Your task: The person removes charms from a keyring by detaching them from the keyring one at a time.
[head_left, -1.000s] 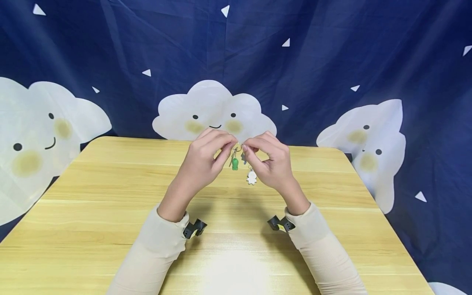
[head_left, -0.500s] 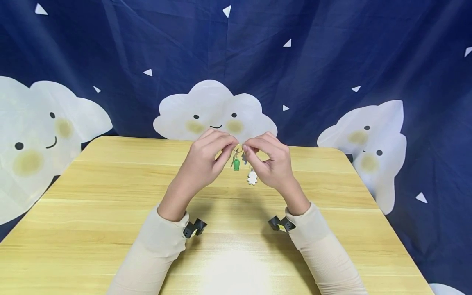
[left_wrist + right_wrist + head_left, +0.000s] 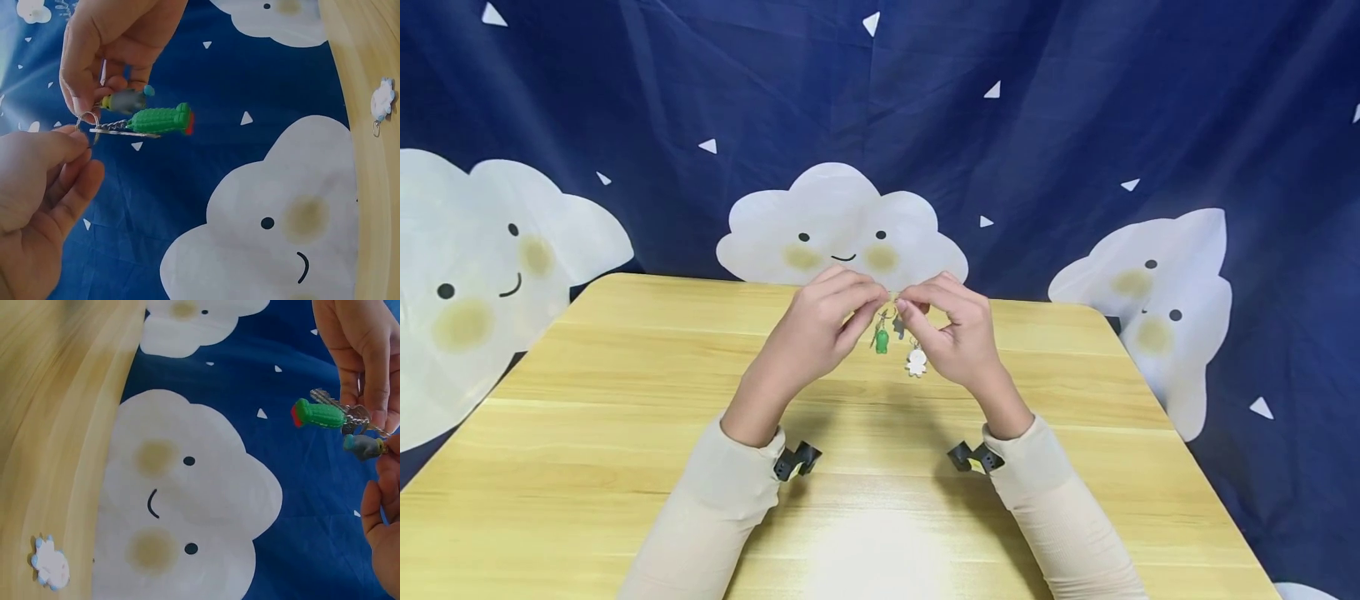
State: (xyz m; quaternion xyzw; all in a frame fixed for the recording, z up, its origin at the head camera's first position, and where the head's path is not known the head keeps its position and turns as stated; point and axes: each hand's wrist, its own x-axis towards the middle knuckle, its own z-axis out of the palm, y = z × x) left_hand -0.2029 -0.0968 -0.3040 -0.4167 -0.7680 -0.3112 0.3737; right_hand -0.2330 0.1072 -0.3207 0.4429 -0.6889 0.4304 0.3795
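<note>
A small key ring (image 3: 87, 119) sits pinched between my two hands above the far half of the wooden bench (image 3: 587, 433). My left hand (image 3: 820, 325) nips the ring from one side and my right hand (image 3: 951, 329) from the other, fingertips curled tight. From the ring hang a green cactus charm (image 3: 882, 340), a grey charm (image 3: 128, 100), a silver key (image 3: 125, 132) and a white cloud charm (image 3: 916, 362). Behind the ring hangs a navy cloud-print backdrop (image 3: 1075, 125).

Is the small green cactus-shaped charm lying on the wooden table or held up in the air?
In the air: the green cactus-shaped charm dangles from a metal ring pinched between the left hand and right hand, above the wooden table.
</note>
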